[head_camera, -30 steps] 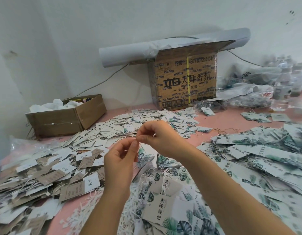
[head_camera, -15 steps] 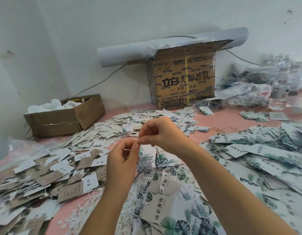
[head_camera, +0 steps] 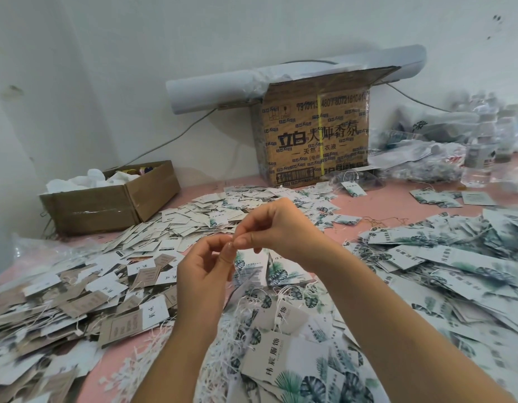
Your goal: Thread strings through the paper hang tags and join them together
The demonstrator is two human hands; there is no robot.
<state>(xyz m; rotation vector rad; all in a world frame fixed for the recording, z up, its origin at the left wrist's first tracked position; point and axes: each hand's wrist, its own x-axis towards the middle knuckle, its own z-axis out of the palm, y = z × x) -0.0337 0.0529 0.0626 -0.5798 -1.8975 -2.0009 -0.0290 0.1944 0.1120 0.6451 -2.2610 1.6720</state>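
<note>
My left hand (head_camera: pixel 204 274) and my right hand (head_camera: pixel 276 228) meet fingertip to fingertip above the pink table (head_camera: pixel 365 205), pinching a thin white string between them; the string itself is barely visible. Leaf-printed hang tags (head_camera: pixel 276 269) hang below the fingers, just behind my left hand. A heap of loose white strings (head_camera: pixel 243 312) lies under my wrists. More leaf-printed tags (head_camera: pixel 284 365) lie in front, and a big pile (head_camera: pixel 443 257) spreads to the right.
Brown and white tags (head_camera: pixel 86 298) cover the left side. A low open cardboard box (head_camera: pixel 106 205) stands at back left, a tall printed carton (head_camera: pixel 316 138) with a paper roll (head_camera: pixel 223 85) on top at the back. Plastic bags and bottles (head_camera: pixel 481 146) crowd the back right.
Both hands stay joined at the fingertips and have shifted slightly; the pinching fingers have worked closer together on the string.
</note>
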